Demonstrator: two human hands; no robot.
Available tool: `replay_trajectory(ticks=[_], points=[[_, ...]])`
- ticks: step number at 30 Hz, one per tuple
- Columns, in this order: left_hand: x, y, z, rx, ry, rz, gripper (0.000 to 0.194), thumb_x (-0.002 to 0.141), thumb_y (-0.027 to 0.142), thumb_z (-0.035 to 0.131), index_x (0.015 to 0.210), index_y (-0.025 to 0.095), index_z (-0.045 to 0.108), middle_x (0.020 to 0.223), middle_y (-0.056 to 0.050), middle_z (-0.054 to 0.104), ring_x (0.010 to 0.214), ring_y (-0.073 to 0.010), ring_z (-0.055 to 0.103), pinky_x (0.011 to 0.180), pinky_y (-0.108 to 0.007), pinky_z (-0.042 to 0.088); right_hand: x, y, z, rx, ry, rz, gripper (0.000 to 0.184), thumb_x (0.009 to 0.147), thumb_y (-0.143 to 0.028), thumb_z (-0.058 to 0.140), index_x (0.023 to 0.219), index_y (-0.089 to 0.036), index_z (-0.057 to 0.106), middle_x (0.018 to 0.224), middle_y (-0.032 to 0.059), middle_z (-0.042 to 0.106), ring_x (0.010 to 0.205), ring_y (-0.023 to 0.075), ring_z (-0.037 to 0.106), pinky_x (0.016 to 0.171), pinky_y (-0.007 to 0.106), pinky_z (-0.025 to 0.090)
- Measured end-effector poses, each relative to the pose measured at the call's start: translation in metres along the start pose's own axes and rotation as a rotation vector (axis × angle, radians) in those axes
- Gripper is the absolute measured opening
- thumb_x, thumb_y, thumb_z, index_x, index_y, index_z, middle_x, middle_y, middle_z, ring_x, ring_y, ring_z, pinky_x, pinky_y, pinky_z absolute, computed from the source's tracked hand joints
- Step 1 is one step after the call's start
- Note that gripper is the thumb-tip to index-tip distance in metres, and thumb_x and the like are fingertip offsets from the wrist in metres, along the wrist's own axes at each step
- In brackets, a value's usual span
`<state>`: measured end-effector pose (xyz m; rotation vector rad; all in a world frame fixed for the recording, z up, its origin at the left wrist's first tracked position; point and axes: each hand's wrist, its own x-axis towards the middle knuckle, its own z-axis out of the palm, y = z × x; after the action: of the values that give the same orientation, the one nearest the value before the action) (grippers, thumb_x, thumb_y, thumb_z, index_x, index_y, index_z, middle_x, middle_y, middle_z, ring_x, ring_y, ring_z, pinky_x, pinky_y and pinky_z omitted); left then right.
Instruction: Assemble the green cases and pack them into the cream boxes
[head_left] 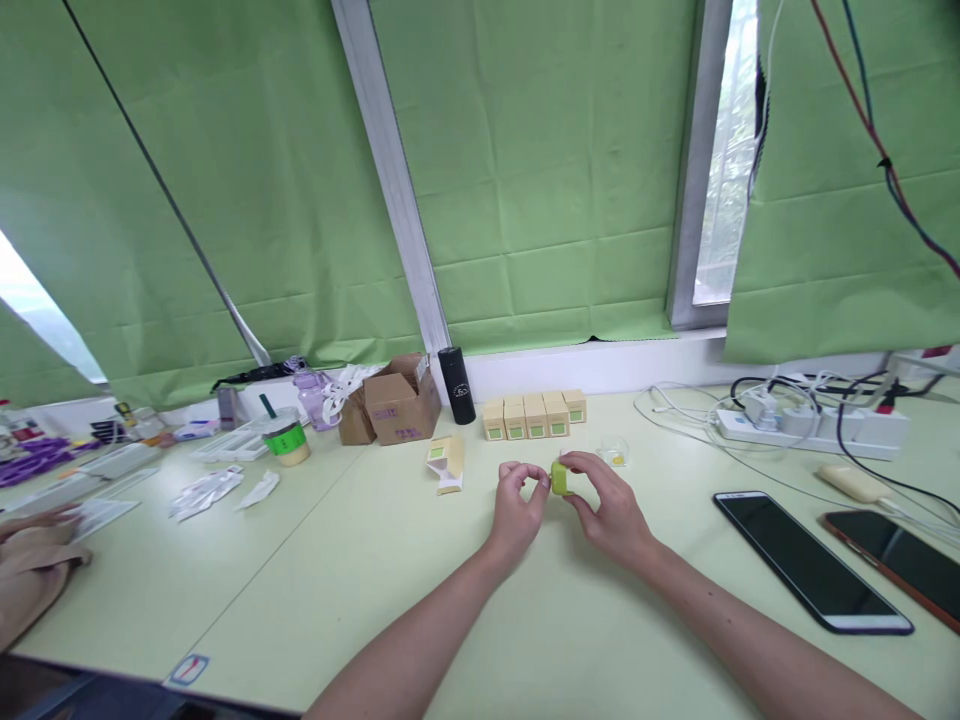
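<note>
A small yellow-green rounded block [559, 478] is held between the thumb and fingers of my right hand [611, 510]. Close against its left side, my left hand [517, 508] is closed in a pinch; whatever the fingertips hold there is too small to make out. Just behind my right hand lies a clear plastic piece [614, 452] with a bit of yellow in it. An opened small cardboard box [447, 462] lies to the left of my hands, its flap towards me. Beyond them, several small tan boxes [535, 416] with green labels stand in a row.
A black bottle [457, 386] and an open brown carton [403, 402] stand at the back. Leftward are a drink cup [286, 437] and white wrappers [206, 490]. A tablet [810, 562], a phone [900, 560] and a power strip [814, 428] with cables occupy the right. Another person's sleeve [34, 575] shows far left.
</note>
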<state>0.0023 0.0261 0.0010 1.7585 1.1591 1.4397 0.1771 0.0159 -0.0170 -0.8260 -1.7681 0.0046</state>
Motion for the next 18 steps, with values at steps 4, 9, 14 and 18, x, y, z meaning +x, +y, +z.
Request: replay_trajectory(ticks=[4,9,14,18], points=[[0.0003,-0.0008,0.0003,0.014,0.000,-0.006,0.011,0.088,0.027,0.065,0.079,0.021,0.068,0.092,-0.006,0.062,0.096,-0.0238,0.058,0.096,-0.041,0.047,-0.0005,0.0007,0.0001,0.000,-0.011,0.009,0.043,0.093,-0.014,0.056,0.134,-0.026,0.055,0.125,0.0115,0.070,0.117,0.0297,0.068,0.096,0.051,0.062],[0.0003,-0.0018,0.0008,0.007,0.007,0.000,0.013,0.089,0.029,0.066,0.078,0.021,0.068,0.090,-0.006,0.062,0.096,-0.0234,0.057,0.094,-0.040,0.046,-0.0002,0.0007,-0.0005,-0.001,-0.004,0.006,0.044,0.092,-0.013,0.056,0.134,-0.026,0.056,0.125,0.0120,0.070,0.115,0.0299,0.069,0.094,0.051,0.062],[0.0008,-0.0032,0.0003,0.009,0.006,-0.001,0.015,0.089,0.031,0.067,0.078,0.021,0.067,0.090,-0.006,0.062,0.096,-0.0235,0.057,0.093,-0.039,0.046,0.0000,0.0013,-0.0006,-0.003,0.003,-0.002,0.044,0.092,-0.014,0.056,0.134,-0.026,0.056,0.124,0.0118,0.070,0.112,0.0296,0.070,0.092,0.050,0.063],[0.0015,-0.0042,-0.0003,0.008,0.003,-0.011,0.013,0.089,0.029,0.066,0.078,0.021,0.068,0.090,-0.006,0.062,0.097,-0.0235,0.057,0.094,-0.039,0.046,-0.0002,0.0019,-0.0005,0.005,-0.007,0.008,0.044,0.093,-0.014,0.055,0.135,-0.026,0.055,0.124,0.0119,0.070,0.113,0.0300,0.069,0.094,0.051,0.062]])
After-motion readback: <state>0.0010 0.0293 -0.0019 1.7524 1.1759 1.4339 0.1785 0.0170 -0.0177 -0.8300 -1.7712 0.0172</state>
